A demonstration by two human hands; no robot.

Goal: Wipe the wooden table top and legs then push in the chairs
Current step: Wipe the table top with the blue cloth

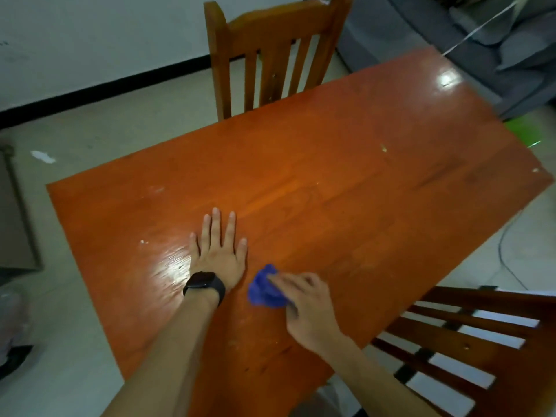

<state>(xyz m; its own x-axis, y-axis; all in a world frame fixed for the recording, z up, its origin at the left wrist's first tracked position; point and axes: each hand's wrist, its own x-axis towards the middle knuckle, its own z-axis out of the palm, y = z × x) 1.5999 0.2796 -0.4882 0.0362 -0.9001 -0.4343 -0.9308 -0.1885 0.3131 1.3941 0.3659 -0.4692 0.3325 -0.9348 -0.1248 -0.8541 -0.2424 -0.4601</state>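
2 hands on table (pixel 361 176). My right hand (pixel 304 308) grips cloth (pixel 264 288), fingers curled; left hand (pixel 218 251) flat, fingers spread, just left of cloth. Table long axis runs away rightward, so I judge right hand nearer.

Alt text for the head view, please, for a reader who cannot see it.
A person's right hand holds a crumpled blue cloth against the orange-brown wooden table top, while the left hand, wearing a black wristwatch, lies flat beside it. A wooden chair stands at the far edge, a darker chair at the near right.
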